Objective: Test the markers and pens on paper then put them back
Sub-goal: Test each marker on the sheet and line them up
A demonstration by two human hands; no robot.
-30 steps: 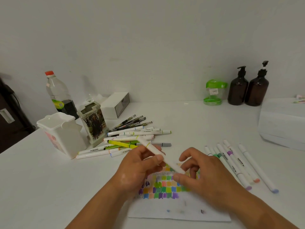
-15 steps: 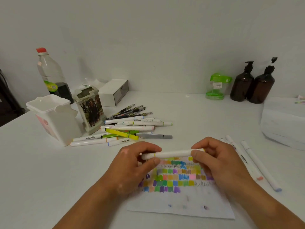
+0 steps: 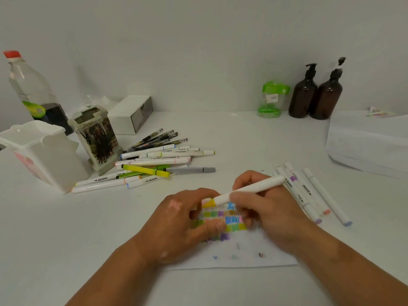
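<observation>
Slanting toward 2 o'clock, white marker (image 3: 249, 187) gripped by right hand (image 3: 271, 215), yellow tip (image 3: 208, 204) at colour-swatched paper (image 3: 254, 259); left hand (image 3: 181, 219) curled beside tip at 9 o'clock, contents not discernible.

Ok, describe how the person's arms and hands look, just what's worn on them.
The left forearm and right forearm are bare up to the frame's edge: no sleeves, cuffs, watch or bracelet show. The left hand and right hand are ungloved, and no rings show on the fingers in view. The image is too soft to judge the fingernails.
</observation>
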